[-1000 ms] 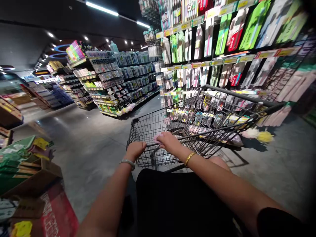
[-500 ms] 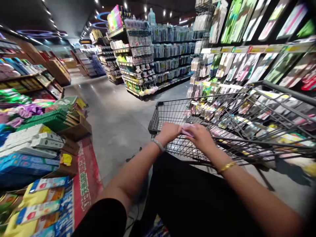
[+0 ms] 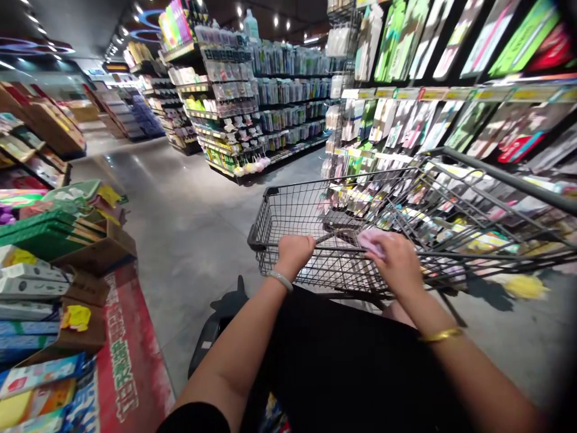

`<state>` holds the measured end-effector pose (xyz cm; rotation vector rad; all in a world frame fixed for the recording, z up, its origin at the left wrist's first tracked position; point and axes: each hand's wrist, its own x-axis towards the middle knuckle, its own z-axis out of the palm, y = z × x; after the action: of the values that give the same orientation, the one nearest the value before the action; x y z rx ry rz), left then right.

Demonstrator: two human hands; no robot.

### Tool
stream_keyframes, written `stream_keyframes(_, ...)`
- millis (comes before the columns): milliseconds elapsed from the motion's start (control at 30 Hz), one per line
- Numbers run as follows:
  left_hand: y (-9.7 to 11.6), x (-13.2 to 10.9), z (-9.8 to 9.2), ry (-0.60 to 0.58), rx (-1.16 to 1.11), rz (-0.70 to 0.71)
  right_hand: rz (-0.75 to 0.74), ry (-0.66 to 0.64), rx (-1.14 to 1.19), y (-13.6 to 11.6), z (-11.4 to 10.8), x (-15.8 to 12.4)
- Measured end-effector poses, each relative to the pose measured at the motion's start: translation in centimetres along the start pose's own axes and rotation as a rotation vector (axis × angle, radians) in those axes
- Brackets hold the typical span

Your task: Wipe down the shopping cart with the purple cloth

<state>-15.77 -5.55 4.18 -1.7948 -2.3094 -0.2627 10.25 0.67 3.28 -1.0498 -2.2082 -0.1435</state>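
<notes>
The wire shopping cart (image 3: 342,264) stands sideways in front of me, its basket mostly bare at the left end. My left hand (image 3: 295,254) is closed around the near top rail of the cart, close to its front corner. Farther right along that same rail, my right hand (image 3: 399,261) pinches a crumpled pink cloth (image 3: 371,242). The cloth lies against the rail, and the fingertips behind it are partly hidden. A pale bangle circles my left wrist, a gold one my right.
Shelves of hanging packets (image 3: 451,120) rise behind the cart on the right. A tall display rack (image 3: 229,108) stands farther back. At left, boxed goods fill cardboard bins (image 3: 85,288) above a red printed panel (image 3: 130,349). Grey floor (image 3: 180,210) runs between.
My hands have come apart: the right has moved right along the rail with the pink cloth, while the left stays near the cart's front corner. The view has turned slightly right.
</notes>
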Motion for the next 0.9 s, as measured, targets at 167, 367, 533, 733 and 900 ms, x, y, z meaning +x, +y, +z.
stream_keyframes(167,-0.8,0.0,-0.3,-0.019,0.055,0.002,-0.195,-0.058,0.043,-4.3,1.2,1.2)
stream_keyframes(367,-1.1,0.4,-0.1,-0.007,0.052,-0.006,0.017,-0.074,-0.072,7.7,-5.0,-2.3)
stream_keyframes(533,-0.8,0.4,-0.5,-0.067,0.090,0.019,0.260,0.012,-0.163,13.8,-9.7,-3.6)
stream_keyframes(733,1.4,1.4,-3.4,-0.072,0.115,0.128,0.145,-0.104,-0.090,9.2,-7.6,-0.3)
stream_keyframes(900,9.4,3.2,-4.7,-0.063,-0.126,0.216,-0.056,-0.274,-0.042,6.6,-5.1,2.0)
